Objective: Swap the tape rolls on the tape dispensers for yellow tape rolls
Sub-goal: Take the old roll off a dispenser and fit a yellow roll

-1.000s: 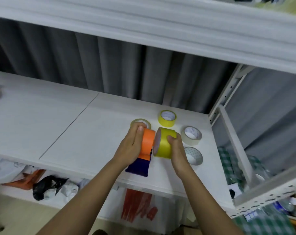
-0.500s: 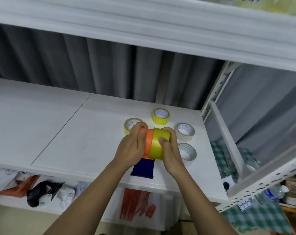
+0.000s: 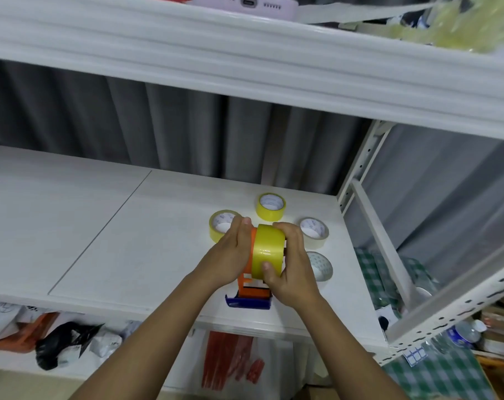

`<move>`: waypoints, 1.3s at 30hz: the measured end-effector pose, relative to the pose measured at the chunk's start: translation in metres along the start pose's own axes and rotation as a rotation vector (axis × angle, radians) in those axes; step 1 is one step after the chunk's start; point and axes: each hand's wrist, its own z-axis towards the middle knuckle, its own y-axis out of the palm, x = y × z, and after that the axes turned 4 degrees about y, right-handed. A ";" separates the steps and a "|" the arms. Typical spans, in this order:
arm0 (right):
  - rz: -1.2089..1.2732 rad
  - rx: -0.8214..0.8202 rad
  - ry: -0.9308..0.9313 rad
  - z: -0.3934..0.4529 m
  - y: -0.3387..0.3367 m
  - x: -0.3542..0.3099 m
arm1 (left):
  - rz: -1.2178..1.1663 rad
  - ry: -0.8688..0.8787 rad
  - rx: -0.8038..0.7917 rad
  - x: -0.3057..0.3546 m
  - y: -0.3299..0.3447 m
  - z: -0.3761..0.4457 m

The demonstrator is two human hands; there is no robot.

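Observation:
An orange tape dispenser point(image 3: 247, 280) with a blue handle end point(image 3: 248, 302) is held over the white shelf point(image 3: 106, 249). My left hand point(image 3: 229, 255) grips the dispenser's left side. A yellow tape roll point(image 3: 268, 249) sits against the dispenser's wheel side, and my right hand point(image 3: 292, 264) wraps around this roll, thumb on its face. Two more yellow rolls lie flat behind: one point(image 3: 271, 206) at the back and one point(image 3: 220, 225) partly hidden by my left hand.
Two pale clear rolls lie right of my hands, one point(image 3: 314, 228) further back and one point(image 3: 321, 265) nearer. A white rack upright point(image 3: 357, 174) stands at the shelf's right end. An upper shelf point(image 3: 245, 59) overhangs. Bags and orange items sit below the shelf.
The yellow roll has been pushed against the orange dispenser, closing the gap seen a second ago. Both hands have come closer together around it. The view shifted slightly.

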 end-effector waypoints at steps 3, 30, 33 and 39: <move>0.120 -0.039 0.174 0.002 0.005 -0.010 | 0.027 0.082 0.060 0.002 -0.003 -0.005; 0.398 -0.130 0.587 0.007 -0.020 -0.005 | -0.230 0.015 0.337 -0.018 0.009 0.012; 0.355 -0.178 0.505 0.010 -0.035 0.001 | -0.345 -0.011 0.316 -0.018 0.006 0.017; 0.443 -0.331 0.439 0.010 -0.033 -0.003 | -0.409 0.024 0.323 -0.011 0.010 0.021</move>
